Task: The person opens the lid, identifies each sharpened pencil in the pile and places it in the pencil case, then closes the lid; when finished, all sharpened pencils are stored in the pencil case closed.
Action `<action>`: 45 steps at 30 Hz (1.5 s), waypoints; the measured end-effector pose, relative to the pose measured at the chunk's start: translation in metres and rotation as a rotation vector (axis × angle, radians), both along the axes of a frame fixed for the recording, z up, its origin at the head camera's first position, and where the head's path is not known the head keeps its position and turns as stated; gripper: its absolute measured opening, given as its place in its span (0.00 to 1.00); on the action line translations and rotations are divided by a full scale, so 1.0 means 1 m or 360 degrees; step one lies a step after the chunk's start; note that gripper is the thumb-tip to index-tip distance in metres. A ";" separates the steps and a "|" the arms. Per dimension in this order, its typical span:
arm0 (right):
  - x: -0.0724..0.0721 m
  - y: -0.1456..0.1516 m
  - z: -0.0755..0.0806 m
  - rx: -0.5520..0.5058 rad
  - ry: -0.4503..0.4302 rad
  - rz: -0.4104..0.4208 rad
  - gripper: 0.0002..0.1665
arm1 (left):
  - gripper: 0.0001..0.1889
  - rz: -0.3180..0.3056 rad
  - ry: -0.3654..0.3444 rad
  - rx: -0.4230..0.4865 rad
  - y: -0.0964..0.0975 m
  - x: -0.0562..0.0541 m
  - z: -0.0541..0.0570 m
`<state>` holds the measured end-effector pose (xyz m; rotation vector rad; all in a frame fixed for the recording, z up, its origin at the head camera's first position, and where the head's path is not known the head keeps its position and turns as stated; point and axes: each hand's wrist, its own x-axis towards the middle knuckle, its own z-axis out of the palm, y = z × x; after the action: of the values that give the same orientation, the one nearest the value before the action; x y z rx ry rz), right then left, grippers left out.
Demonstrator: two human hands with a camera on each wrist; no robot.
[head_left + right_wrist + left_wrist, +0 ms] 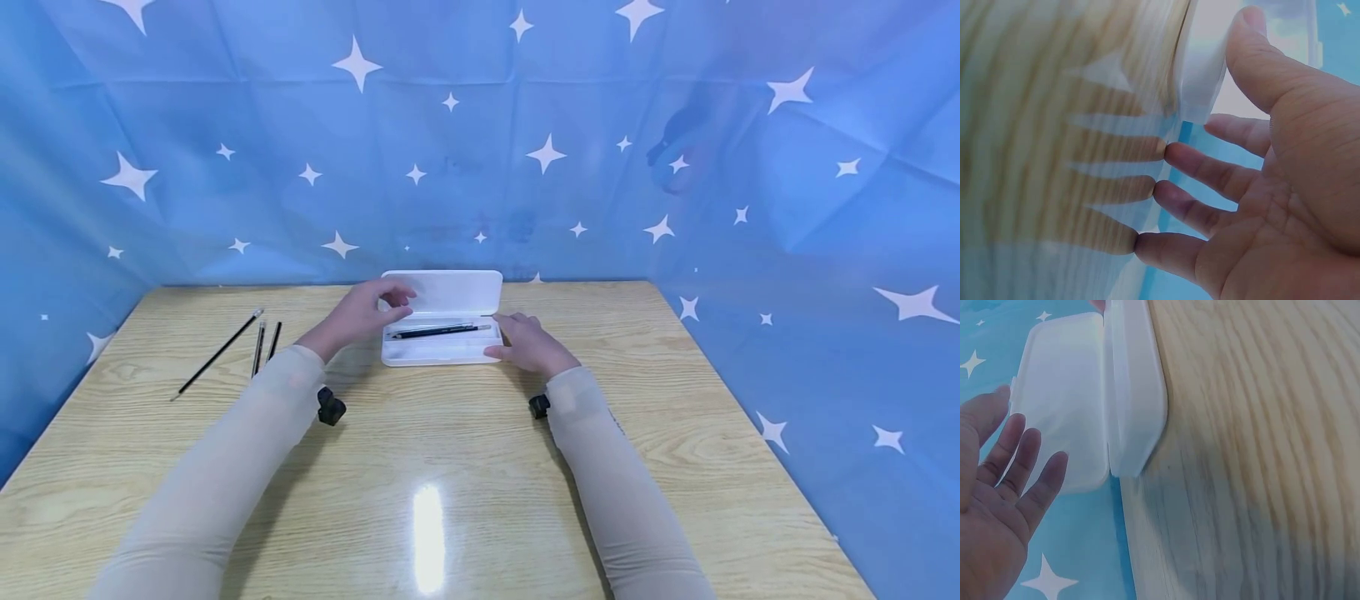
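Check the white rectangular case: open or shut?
Open. The white rectangular case has its flat white lid raised behind it, exposing at least one slim black pencil inside.

From my head view I look forward and down from above, far enough back to take in most of the worktop (480, 433), with the white case (465, 292) near mid-frame. My left wrist view sits close and rolled sideways: left hand (994, 512) at the left edge, worktop filling the right. My right wrist view, equally close, has the right hand (1279, 200) at right, worktop at left. All three share the case.
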<state>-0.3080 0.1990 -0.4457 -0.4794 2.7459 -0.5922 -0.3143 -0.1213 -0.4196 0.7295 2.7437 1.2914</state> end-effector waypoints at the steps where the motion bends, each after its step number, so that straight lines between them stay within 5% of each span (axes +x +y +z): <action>1: 0.000 0.000 0.000 0.0000 0.0002 0.0000 0.45 | 0.17 0.0001 -0.0003 0.0002 -0.002 0.001 0.000; 23: 0.002 0.001 0.001 -0.0022 0.0004 0.0017 0.45 | 0.18 0.0164 -0.0067 -0.0001 -0.042 0.008 0.007; 45: 0.004 -0.002 0.004 -0.0034 -0.0008 -0.0014 0.44 | 0.21 0.0332 -0.0127 0.0122 -0.089 0.028 0.006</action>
<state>-0.3039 0.1971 -0.4414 -0.4706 2.7408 -0.6245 -0.2867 -0.2101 -0.4134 0.3933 2.7798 1.4351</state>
